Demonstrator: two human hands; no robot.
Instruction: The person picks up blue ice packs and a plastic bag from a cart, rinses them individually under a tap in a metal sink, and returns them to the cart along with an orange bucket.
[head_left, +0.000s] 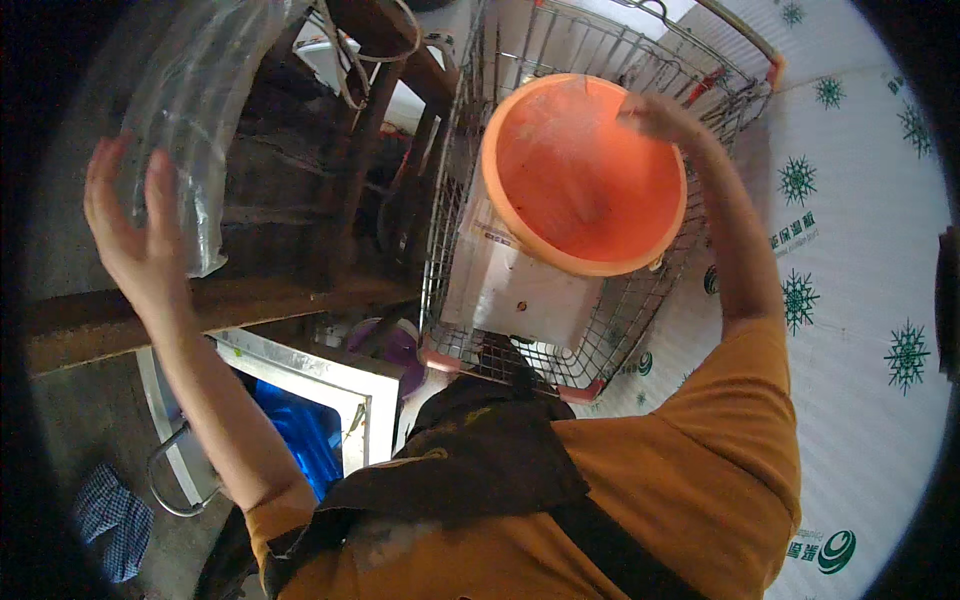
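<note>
My left hand (133, 217) is raised at the left with its fingers spread. It is in front of clear plastic sheeting (196, 157), and I cannot tell whether it touches it. My right hand (651, 117) is at the upper right rim of an orange plastic tub (555, 172), blurred, its fingertips over the tub's inside. Whether the fingers close on the rim or on something thin does not show. A whitish haze blurs part of the tub's inside. Under the tub is a white box (517, 296), inside a wire shopping cart (442, 247).
A wooden beam (300, 300) crosses at the left, below dark timber framing. A white-framed panel (300, 375) with blue material stands near my left forearm. A purple bucket (390, 352) is beyond it. White insulation sheeting (840, 337) with green snowflake prints lines the right. A checked cloth (116, 517) lies lower left.
</note>
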